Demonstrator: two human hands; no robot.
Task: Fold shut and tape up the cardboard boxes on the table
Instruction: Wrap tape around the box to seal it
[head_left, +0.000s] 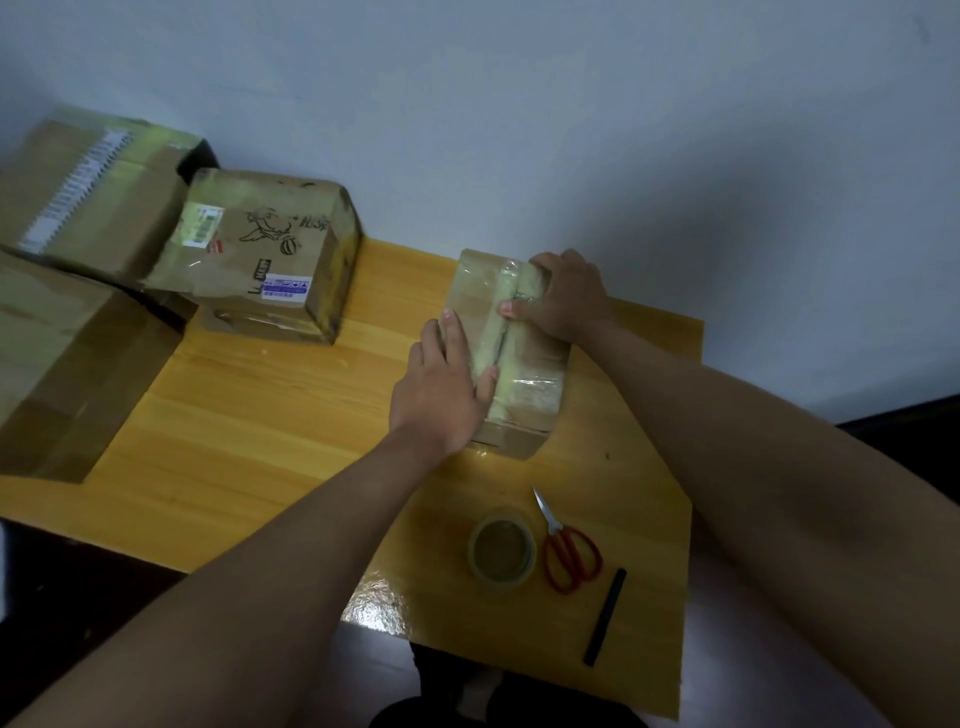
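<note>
Left edge cuts off two big brown cardboard boxes: one at far left (88, 197) with a long white label strip, one nearer the camera (62, 364) with only its top and one side in frame. A dark gap between them, can't tell what's in it. Print on the middle crumpled brown cardboard box with black cartoon drawing and white stickers (260, 254) is too blurred to read. Near edge of the glossy yellow wooden table (249, 415) carries a glare patch; below it is dark, with something black and white I can't identify.

Task item: small brown cardboard box wrapped in shiny clear tape (519, 358), standing on the table right of centre, near the far edge, well apart from the other boxes. Flaps are down, with a dark centre seam running lengthwise along the top between two pale yellowish tape bands. Tape film looks wrinkled at the far end. Near end face is plain brown.

Left hand (447, 384) lies flat on the box's left top, fingers straight, thumb just beside the seam. Right hand (561, 301) is over the far right corner, fingers curled round the edge, thumb pressing near the seam.

Nearer the camera: clear tape roll (502, 555), just beside it red-handled scissors (569, 553), then a black stick-shaped object (605, 617), type unclear.
</note>
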